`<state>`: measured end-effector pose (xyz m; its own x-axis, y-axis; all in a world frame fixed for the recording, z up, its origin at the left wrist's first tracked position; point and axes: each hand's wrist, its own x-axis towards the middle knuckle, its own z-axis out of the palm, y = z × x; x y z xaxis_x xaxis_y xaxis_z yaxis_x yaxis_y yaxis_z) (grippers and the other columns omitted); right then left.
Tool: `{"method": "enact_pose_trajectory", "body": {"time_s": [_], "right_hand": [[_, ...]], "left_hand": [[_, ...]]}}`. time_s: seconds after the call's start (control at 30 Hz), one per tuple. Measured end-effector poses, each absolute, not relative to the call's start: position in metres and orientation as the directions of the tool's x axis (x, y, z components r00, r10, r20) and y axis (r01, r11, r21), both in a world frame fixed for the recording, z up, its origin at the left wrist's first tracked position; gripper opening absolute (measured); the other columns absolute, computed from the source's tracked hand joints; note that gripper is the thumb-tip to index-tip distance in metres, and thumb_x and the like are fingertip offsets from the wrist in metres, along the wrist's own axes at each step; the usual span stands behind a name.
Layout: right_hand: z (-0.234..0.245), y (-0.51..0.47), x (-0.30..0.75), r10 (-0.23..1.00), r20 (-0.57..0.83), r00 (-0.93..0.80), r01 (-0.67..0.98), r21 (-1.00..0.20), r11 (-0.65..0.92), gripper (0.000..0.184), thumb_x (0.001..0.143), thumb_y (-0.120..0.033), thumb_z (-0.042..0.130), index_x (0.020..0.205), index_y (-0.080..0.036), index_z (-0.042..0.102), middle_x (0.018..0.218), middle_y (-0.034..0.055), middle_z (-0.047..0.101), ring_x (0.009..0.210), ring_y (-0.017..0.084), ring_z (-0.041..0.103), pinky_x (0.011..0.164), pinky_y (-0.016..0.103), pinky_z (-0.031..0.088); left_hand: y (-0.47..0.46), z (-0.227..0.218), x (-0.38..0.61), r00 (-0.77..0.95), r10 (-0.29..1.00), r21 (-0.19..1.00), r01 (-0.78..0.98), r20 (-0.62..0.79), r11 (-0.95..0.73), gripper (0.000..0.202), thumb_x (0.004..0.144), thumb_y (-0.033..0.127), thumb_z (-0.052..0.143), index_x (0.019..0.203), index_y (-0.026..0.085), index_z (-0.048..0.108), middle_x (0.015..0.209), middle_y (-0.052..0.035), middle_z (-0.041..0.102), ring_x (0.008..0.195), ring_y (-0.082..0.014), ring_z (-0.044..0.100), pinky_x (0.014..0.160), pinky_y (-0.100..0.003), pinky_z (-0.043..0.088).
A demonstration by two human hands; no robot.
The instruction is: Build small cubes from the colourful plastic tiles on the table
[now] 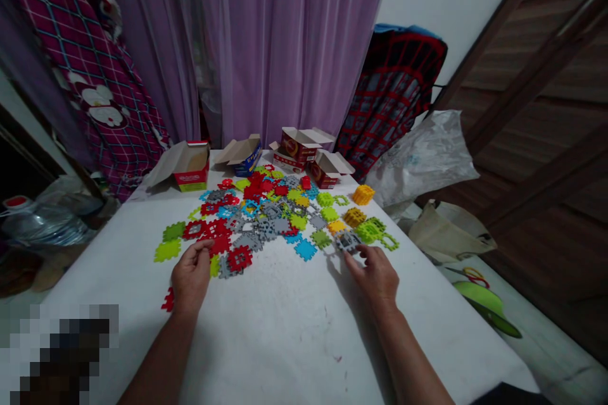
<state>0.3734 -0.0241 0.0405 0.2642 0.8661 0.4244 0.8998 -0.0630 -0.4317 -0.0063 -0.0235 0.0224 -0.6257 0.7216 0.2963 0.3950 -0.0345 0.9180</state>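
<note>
My right hand (375, 273) pinches a grey interlocking tile (348, 241) with an open frame, held at the right side of the pile. My left hand (190, 275) has its fingers curled together beside a red tile (221, 244); what they hold, if anything, is hidden. A red and grey heap of notched plastic tiles (273, 221) spreads over the middle of the table. Close to the right hand lie a blue tile (305, 249), a green tile (322, 238) and a light-green stack (368, 231). Part of another red tile (168, 299) shows beside my left wrist.
Opened cardboard boxes, among them a red one (192, 171) and a blue one (247, 158), line the back of the white table (285, 342). Yellow stacks (363, 194) sit at the right. Beyond the right edge are a plastic bag (427, 152) and a green cap (489, 307).
</note>
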Motion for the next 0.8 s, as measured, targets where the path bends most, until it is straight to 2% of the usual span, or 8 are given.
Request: {"method": "enact_pose_trajectory", "body": {"time_s": [0.1, 0.2, 0.37, 0.8], "right_hand": [[0.045, -0.018, 0.393, 0.86, 0.41, 0.303, 0.902, -0.416, -0.119, 0.052, 0.083, -0.067, 0.049, 0.093, -0.021, 0.07, 0.089, 0.0072, 0.066, 0.074, 0.02, 0.06, 0.061, 0.03, 0.04], [0.047, -0.014, 0.401, 0.862, 0.394, 0.318, 0.904, -0.399, -0.152, 0.055, 0.08, -0.069, 0.049, 0.093, -0.02, 0.071, 0.087, 0.0058, 0.066, 0.074, 0.019, 0.06, 0.061, 0.03, 0.039], [0.043, -0.01, 0.409, 0.894, 0.335, 0.296, 0.914, -0.37, -0.164, 0.05, 0.079, -0.065, 0.054, 0.096, -0.022, 0.072, 0.09, 0.005, 0.067, 0.081, 0.02, 0.062, 0.061, 0.028, 0.04], [0.042, -0.009, 0.408, 0.912, 0.299, 0.279, 0.93, -0.319, -0.18, 0.043, 0.082, -0.059, 0.057, 0.1, -0.023, 0.072, 0.096, 0.0049, 0.068, 0.084, 0.019, 0.062, 0.064, 0.027, 0.041]], "left_hand": [[-0.024, 0.024, -0.006, -0.631, 0.719, 0.918, 0.395, 0.291, -0.026, 0.034, 0.073, 0.045, 0.052, 0.088, 0.022, 0.073, 0.079, -0.0023, 0.074, 0.066, -0.0163, 0.064, 0.059, -0.026, 0.05], [-0.024, 0.026, -0.005, -0.642, 0.712, 0.917, 0.398, 0.283, -0.006, 0.036, 0.073, 0.046, 0.052, 0.089, 0.021, 0.073, 0.081, -0.0029, 0.075, 0.07, -0.0169, 0.065, 0.064, -0.027, 0.052], [-0.023, 0.025, -0.006, -0.649, 0.715, 0.925, 0.38, 0.259, 0.009, 0.037, 0.072, 0.046, 0.054, 0.089, 0.02, 0.073, 0.087, -0.0043, 0.076, 0.077, -0.0182, 0.067, 0.072, -0.029, 0.053], [-0.024, 0.024, -0.006, -0.65, 0.718, 0.925, 0.38, 0.25, 0.023, 0.038, 0.072, 0.046, 0.054, 0.092, 0.02, 0.074, 0.09, -0.0046, 0.076, 0.079, -0.0183, 0.067, 0.074, -0.03, 0.054]]}}
